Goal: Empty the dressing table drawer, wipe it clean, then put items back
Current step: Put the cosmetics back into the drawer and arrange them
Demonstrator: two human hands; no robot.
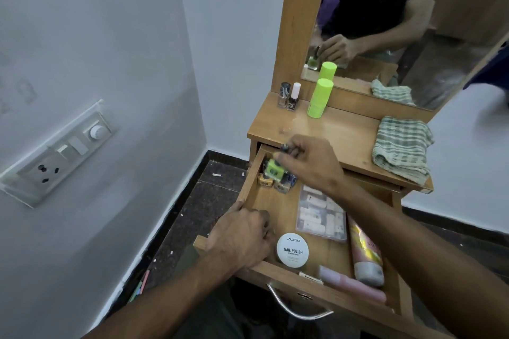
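The wooden drawer (278,206) of the dressing table stands pulled open. My right hand (311,165) pinches the dark cap of a green nail polish bottle (272,170) and holds it above the drawer's back left corner. More small bottles (281,183) stand there beneath it. My left hand (242,237) grips the drawer's left wall near the front. Inside lie a white nail polish remover tin (292,250), a clear plastic case (322,216), a pink tube (365,253) and a pink bottle (352,285).
On the tabletop (330,129) stand two nail polish bottles (289,96) and a green cylinder (319,98); a folded checked cloth (400,146) lies at the right. A mirror (385,22) rises behind. A wall with a switch panel (57,151) is at the left.
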